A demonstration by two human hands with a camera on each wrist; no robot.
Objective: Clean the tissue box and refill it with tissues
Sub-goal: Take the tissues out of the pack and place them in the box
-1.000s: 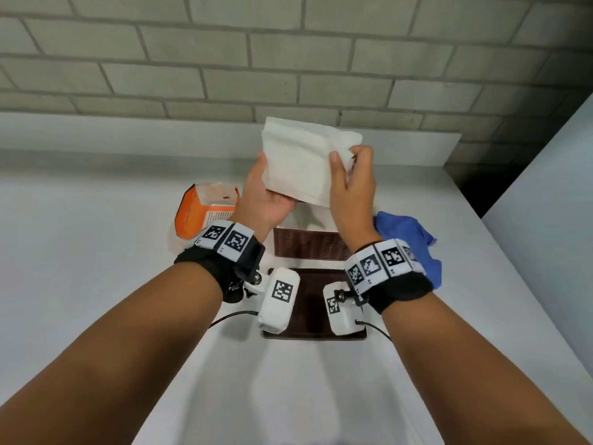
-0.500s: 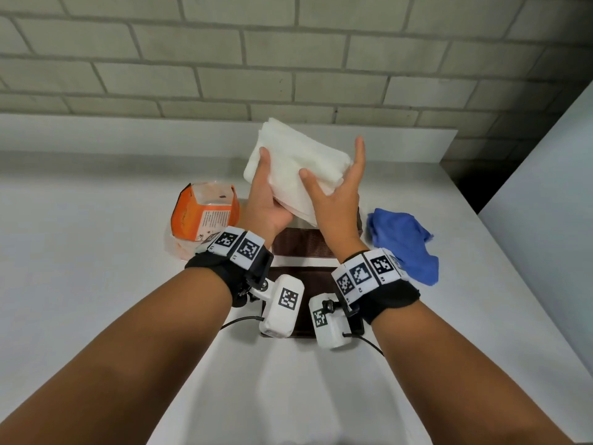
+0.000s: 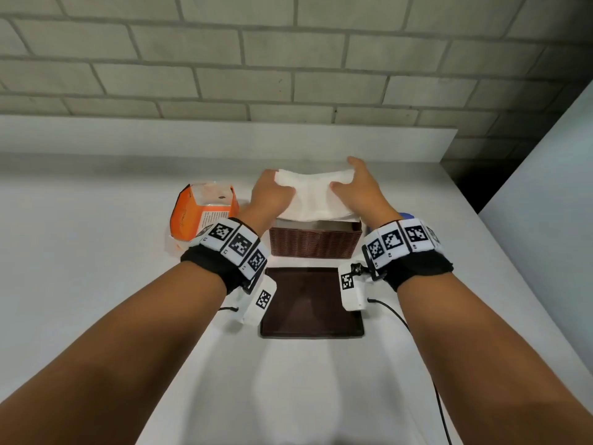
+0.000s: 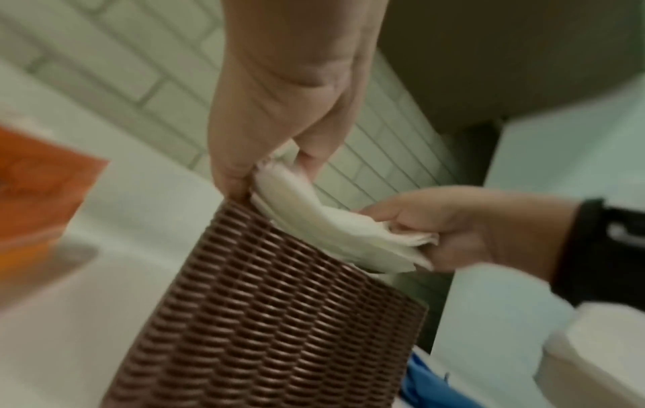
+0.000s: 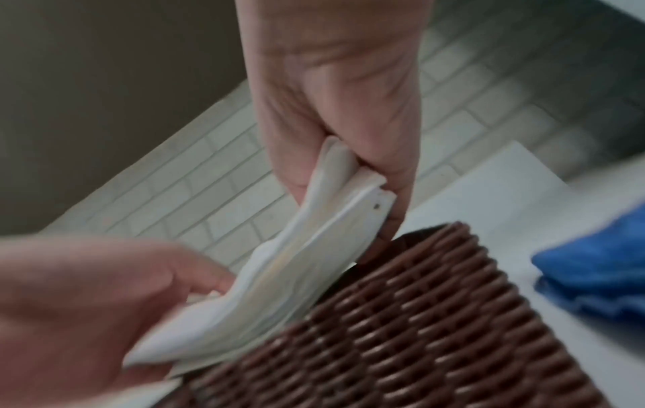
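Observation:
A brown woven tissue box (image 3: pixel 316 244) stands open on the white counter, its brown lid (image 3: pixel 311 303) lying flat in front of it. A white stack of tissues (image 3: pixel 313 195) hangs over the box's opening, sagging in the middle. My left hand (image 3: pixel 272 194) pinches the stack's left end and my right hand (image 3: pixel 359 189) pinches its right end. In the left wrist view the stack of tissues (image 4: pixel 324 223) touches the box's top edge beside the woven box wall (image 4: pixel 279 325). In the right wrist view the stack of tissues (image 5: pixel 289 273) dips into the box (image 5: pixel 418 317).
An orange tissue packet (image 3: pixel 202 213), torn open, lies left of the box. A blue cloth (image 5: pixel 593 273) lies on the counter right of the box, mostly hidden behind my right wrist in the head view. A brick wall and raised ledge close off the back.
Both hands have lowered the tissue stack from chest height down onto the box's opening. My hands shifted from the stack's near side to its two ends.

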